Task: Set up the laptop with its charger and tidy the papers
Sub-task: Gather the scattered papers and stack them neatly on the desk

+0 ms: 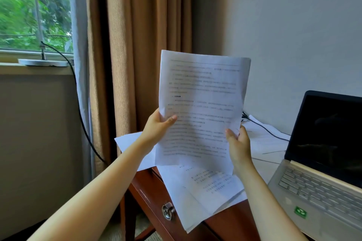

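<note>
From the head view, both hands hold a printed sheaf of papers (201, 107) upright in the air above the near left corner of a reddish wooden desk (148, 191). The left hand (157, 128) pinches the sheaf's left edge, thumb across the printed face and fingers behind; the right hand (238, 143) grips its lower right edge, thumb in front, the other fingers hidden behind the paper. The text on the pages is too blurred to read. Beneath the held sheaf more loose sheets (205, 191) lie spread over the desk, some overhanging its near left edge, and further sheets lie on the far side towards the wall. To the right an open laptop (321, 172) stands on the desk with a dark screen, a pale keyboard and a green sticker (300, 211) on its palm rest. A black cable (262, 128) runs across the far sheets towards the laptop's left side; where it ends I cannot tell. A metal ring pull (168, 211) hangs on the desk's drawer front. To the left, brown curtains (137, 45) hang beside a window (33, 8) showing green foliage, and another dark cord (78, 103) drops from the sill.
</note>
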